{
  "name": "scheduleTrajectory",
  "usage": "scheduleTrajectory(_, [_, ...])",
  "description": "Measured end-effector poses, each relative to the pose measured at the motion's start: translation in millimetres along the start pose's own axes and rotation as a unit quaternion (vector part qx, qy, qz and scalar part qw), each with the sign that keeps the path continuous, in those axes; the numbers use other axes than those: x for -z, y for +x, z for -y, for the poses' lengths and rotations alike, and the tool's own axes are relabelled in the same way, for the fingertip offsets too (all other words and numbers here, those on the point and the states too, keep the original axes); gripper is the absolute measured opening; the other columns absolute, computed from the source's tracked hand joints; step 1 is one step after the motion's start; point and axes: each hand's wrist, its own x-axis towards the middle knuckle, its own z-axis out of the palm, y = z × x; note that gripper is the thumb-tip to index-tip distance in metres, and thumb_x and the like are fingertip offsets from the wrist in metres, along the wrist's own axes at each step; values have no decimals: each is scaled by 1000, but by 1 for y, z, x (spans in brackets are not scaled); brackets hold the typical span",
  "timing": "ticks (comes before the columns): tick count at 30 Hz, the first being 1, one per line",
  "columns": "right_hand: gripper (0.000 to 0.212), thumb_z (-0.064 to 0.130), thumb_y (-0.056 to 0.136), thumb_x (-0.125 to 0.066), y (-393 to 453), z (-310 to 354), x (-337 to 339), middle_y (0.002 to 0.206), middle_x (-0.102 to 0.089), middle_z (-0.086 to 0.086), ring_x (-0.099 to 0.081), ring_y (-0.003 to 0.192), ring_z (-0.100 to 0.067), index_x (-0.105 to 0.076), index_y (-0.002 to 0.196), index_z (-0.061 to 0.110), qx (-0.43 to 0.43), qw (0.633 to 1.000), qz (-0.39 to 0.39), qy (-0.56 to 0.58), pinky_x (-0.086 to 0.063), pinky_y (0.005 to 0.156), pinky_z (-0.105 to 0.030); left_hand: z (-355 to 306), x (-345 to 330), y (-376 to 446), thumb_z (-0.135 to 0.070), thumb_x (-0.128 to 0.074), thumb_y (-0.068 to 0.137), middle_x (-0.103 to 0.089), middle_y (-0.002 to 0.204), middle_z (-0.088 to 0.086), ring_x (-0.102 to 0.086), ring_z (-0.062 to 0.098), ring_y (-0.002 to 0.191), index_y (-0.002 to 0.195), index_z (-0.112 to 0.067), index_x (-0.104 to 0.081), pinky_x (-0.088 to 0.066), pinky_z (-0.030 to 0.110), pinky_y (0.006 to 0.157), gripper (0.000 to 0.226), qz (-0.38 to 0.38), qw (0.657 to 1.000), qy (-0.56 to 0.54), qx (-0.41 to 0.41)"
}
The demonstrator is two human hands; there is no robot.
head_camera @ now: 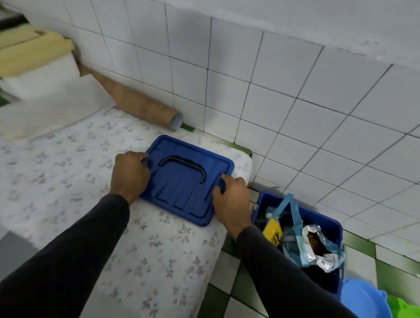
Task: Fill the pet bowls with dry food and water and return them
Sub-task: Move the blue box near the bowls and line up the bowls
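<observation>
On the flowered mattress (57, 173), at its corner by the tiled wall (298, 92), we have the blue lid (181, 185) lying flat, handle (183, 164) up. Our left hand (128, 175) grips its 9 o'clock edge, fingers curled over the rim; our right hand (231, 199) grips the 4 o'clock corner the same way — both hold the lid and nothing else.

We judge this to be the opening step: the lid is off, so the food is reachable. At 4 o'clock from the lid, down on the floor, stands the open blue bin (331, 227), and inside it the foil food bag (317, 248) shows brown kibble at its torn mouth. The bowls — one blue (362, 302), one green (407, 311) — sit at 5 o'clock, just beside the bin, seemingly unfilled.

Next we should let go of the lid and reach the right hand down for the bag. A yellow packet (272, 231) and light-blue bag straps (290, 210) crowd the bin and may snag the bag as it lifts. A cardboard tube (136, 102) lies along the wall at 11 o'clock, well clear.
</observation>
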Motion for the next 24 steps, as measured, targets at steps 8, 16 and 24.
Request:
scheduleTrajectory(8, [22, 19, 100, -52, 6, 4, -13, 108, -50, -9, -49, 82, -18, -67, 112, 9, 11, 998, 17, -67, -48, 77, -27, 10, 0, 11, -5, -54, 97, -76, 104, 15, -62, 38, 102, 105, -6, -78, -49, 43, 100, 25, 31, 999, 16, 1])
scheduleTrajectory(16, [34, 35, 97, -55, -3, -5, -12, 112, -53, -10, -49, 106, -28, -66, 122, 14, 52, 983, -33, -171, -51, 85, -40, 0, -4, -7, -12, -65, 94, -57, 136, 26, -47, 47, 123, 120, -2, -72, -46, 58, 96, 29, 17, 996, 74, -36])
scheduleTrajectory(24, [42, 37, 97, -55, -18, -36, 24, 113, -58, -13, -51, 107, -31, -63, 128, 10, 43, 985, -57, -156, -47, 91, -44, -59, -42, -42, -16, -69, 93, -57, 140, 24, -51, 44, 129, 121, -3, -71, -40, 59, 111, 31, 50, 987, 45, -149])
